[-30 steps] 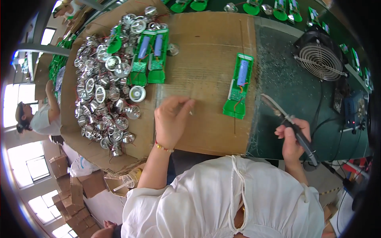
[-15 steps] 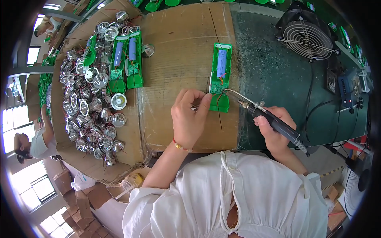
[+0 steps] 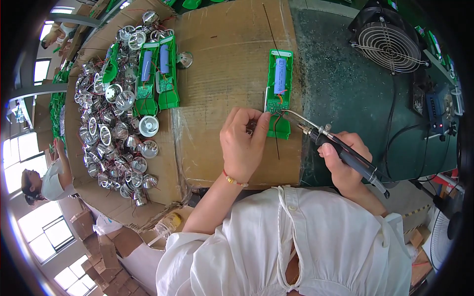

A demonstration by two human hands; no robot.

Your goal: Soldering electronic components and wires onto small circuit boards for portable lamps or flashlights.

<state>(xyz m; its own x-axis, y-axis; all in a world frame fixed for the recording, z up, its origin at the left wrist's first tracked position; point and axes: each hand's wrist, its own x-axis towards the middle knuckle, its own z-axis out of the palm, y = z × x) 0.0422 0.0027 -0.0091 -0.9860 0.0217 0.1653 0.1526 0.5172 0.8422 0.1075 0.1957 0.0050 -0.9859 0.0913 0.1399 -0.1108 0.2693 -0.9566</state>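
A green plastic casing (image 3: 283, 129) lies on the cardboard, holding a blue cylindrical battery (image 3: 280, 74) and a small circuit board (image 3: 275, 104) with red and black wires. My left hand (image 3: 243, 135) is closed at the board's left edge, thumb and index finger pinched together. Between its fingers shows a shiny bit of what looks like a lamp reflector (image 3: 251, 127), mostly hidden. From the right, my right hand (image 3: 348, 157) grips a black soldering iron (image 3: 340, 153) with a bent metal tube fixed along it. The tube's end reaches the board near my left fingertips; exact contact is too small to tell.
At left, a cardboard box (image 3: 165, 196) holds many silver reflectors (image 3: 125, 100). Two green casings with batteries (image 3: 164, 59) lean on its edge. A black fan with a wire grille (image 3: 390, 47) and a blue powered unit (image 3: 437, 113) stand at right, with cables trailing. Another person (image 3: 52, 180) is far left.
The whole view has shifted slightly. Both hands stay at the board, the left still pinched at its edge and the right still holding the soldering iron to it.
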